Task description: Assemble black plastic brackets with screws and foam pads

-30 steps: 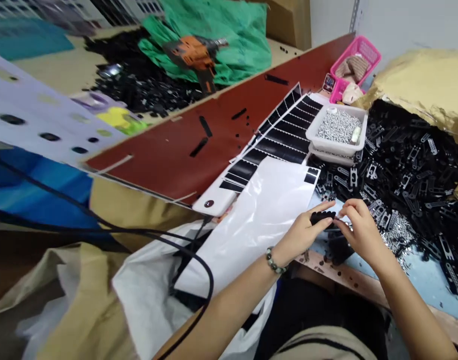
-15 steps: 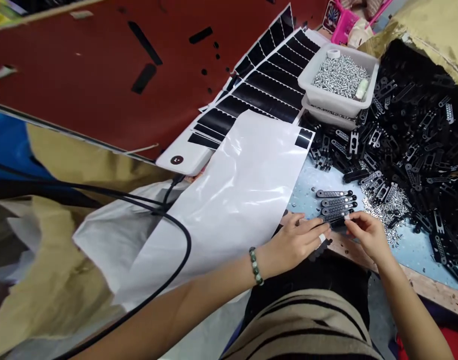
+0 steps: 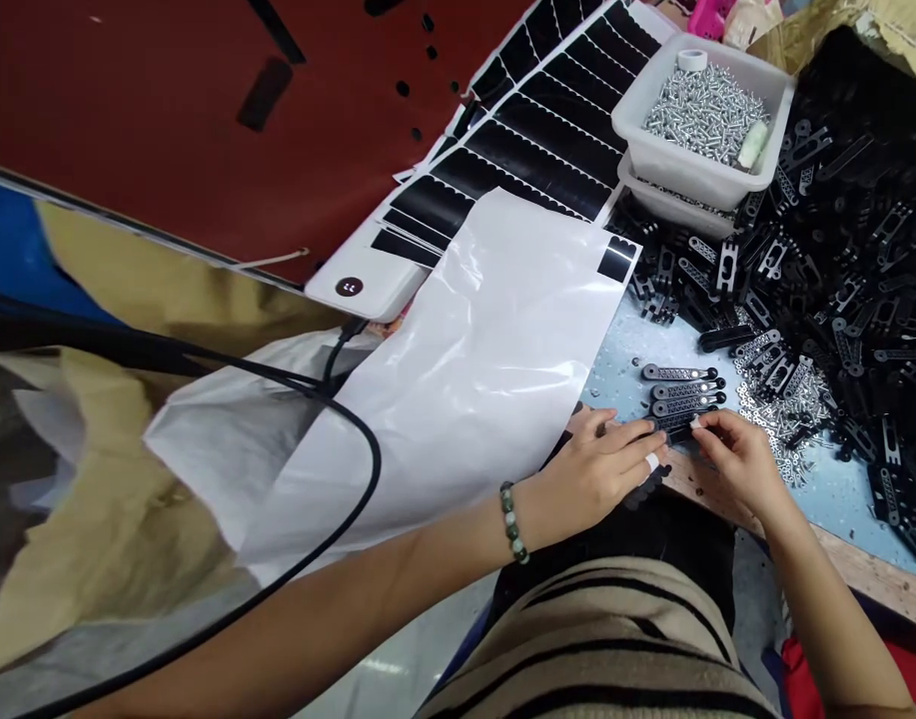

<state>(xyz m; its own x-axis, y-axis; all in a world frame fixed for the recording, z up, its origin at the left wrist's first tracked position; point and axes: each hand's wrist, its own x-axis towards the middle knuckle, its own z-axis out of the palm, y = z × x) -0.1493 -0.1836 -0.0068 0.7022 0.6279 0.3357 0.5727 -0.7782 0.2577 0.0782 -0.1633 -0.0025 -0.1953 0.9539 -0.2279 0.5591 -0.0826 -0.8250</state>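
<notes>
Right hand point(image 3: 742, 464) fingers clamped the lowest black strip point(image 3: 674, 427); left hand point(image 3: 592, 474) fingers lay beside it. Judged stiff, light; hold by ends.

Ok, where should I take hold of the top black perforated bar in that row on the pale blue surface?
Pinch the black perforated bar at its rounded left end, coming from above and the left. It lies flat, and that end stands clear of the next bar down, while its long lower edge sits close against that neighbour.
</notes>
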